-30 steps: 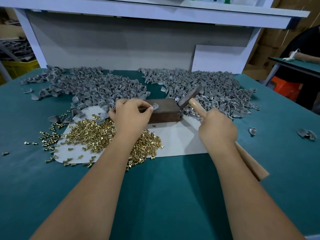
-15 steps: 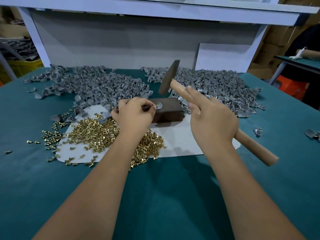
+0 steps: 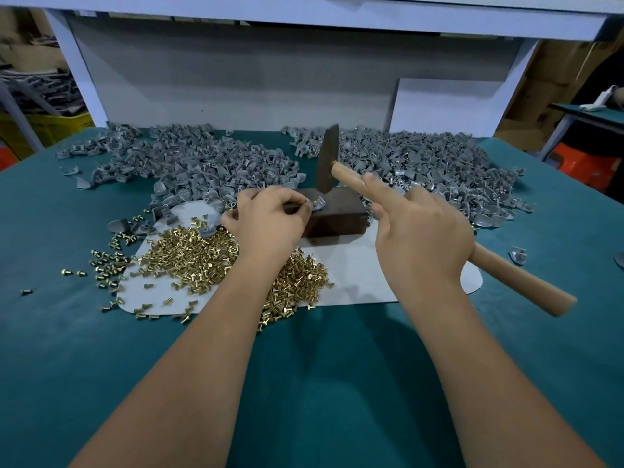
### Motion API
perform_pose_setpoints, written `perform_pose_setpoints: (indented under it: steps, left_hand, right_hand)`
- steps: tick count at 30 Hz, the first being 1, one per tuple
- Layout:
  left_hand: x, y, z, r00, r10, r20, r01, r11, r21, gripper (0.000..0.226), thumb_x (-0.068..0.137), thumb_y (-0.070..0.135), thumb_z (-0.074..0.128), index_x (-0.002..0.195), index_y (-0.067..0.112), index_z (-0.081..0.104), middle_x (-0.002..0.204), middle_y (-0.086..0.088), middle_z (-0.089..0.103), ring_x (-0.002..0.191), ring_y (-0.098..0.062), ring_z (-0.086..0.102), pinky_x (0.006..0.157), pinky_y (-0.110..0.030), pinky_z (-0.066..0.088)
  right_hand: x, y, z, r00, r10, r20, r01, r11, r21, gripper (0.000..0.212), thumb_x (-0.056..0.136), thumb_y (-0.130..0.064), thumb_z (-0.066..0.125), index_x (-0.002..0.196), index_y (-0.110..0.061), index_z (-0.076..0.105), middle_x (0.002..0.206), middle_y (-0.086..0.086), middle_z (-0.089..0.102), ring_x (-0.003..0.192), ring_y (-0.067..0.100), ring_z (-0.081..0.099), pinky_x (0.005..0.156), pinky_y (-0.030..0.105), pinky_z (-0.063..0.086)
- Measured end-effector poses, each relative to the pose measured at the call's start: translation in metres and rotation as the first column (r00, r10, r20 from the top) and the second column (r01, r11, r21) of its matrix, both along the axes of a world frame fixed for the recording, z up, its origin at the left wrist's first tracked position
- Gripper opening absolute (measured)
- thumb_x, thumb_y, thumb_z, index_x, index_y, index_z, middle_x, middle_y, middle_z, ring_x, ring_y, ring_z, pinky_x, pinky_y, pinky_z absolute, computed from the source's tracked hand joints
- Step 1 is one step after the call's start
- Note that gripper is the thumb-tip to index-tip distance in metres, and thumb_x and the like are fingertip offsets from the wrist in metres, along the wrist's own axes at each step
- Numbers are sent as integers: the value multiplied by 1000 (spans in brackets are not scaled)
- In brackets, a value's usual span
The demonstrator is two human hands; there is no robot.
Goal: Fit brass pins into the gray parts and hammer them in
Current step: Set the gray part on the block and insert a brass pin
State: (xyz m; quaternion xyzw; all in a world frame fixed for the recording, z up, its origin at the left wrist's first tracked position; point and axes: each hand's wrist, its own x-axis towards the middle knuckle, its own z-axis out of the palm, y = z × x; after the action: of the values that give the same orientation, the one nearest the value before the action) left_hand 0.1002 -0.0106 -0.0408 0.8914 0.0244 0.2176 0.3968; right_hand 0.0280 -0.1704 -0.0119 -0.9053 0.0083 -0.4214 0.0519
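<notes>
My left hand [image 3: 270, 219] pinches a small gray part [image 3: 318, 204] with a brass pin in it, holding it on top of a dark metal block [image 3: 337, 219]. My right hand [image 3: 422, 234] grips the wooden handle of a hammer [image 3: 520, 282], with the forefinger stretched along the handle. The hammer's dark head [image 3: 329, 160] stands just above the part and the block. A heap of loose brass pins [image 3: 189, 258] lies on a white sheet [image 3: 358, 271] under my left forearm.
Two big heaps of gray parts [image 3: 202, 163] [image 3: 422, 160] cover the back of the teal table [image 3: 320, 366]. A few stray parts [image 3: 518, 255] lie at the right. A white panel [image 3: 445, 103] leans against the back wall. Another table stands at far right.
The hammer rose from beside the block, then came down from its raised tilt; its head now stands upright just over the part. My left hand stays on the part.
</notes>
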Motion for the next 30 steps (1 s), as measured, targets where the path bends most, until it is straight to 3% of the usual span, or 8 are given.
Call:
perform_pose_setpoints:
  steps: [4,12,17,21,25,30]
  left_hand:
    - [1,0,0,1000,7,-9,-7,1000,6,12,85,47,71,74,43,67,94,27,58,127,-16,31,103,-49,18]
    - [1,-1,0,1000,19,9,-19,1000,4,15,85,46,72,72,43,65,90,29,54,126,-14,32,99,-45,16]
    - [3,-1,-1,999,24,31,-25,1000,12,18,84,46,72,69,44,63,86,30,53,126,-13,32,98,-45,16]
    - [3,-2,-3,995,51,83,-56,997,60,10,84,46,72,76,40,70,94,26,64,131,-15,33,100,-48,17]
    - [3,-3,-4,993,49,109,-65,987,145,10,86,46,69,82,38,72,102,23,69,132,-16,33,98,-47,17]
    - [3,-3,-3,993,55,107,-66,992,106,8,85,43,73,78,39,72,99,23,69,133,-16,35,101,-48,17]
  right_hand:
    - [-1,3,-2,1000,0,24,1,998,-58,45,80,-9,74,119,-29,67,67,9,58,59,30,55,56,30,32]
    - [-2,9,-5,999,11,31,-10,999,-43,48,76,-6,77,118,-29,68,65,8,57,59,29,55,56,31,38]
    - [-1,9,-6,998,-14,54,17,999,-43,49,78,-7,75,121,-29,66,65,8,56,59,29,54,56,29,32]
    - [-2,9,-5,997,-17,78,17,1000,-8,49,79,-6,75,120,-30,66,65,8,55,57,29,53,56,29,29]
    - [-2,11,-7,1000,-17,1,17,999,-42,49,80,-9,73,123,-32,65,68,8,57,61,30,55,57,31,34]
    - [-2,8,-7,999,-34,16,35,998,-52,51,78,-7,74,123,-30,65,67,9,57,59,30,54,58,30,27]
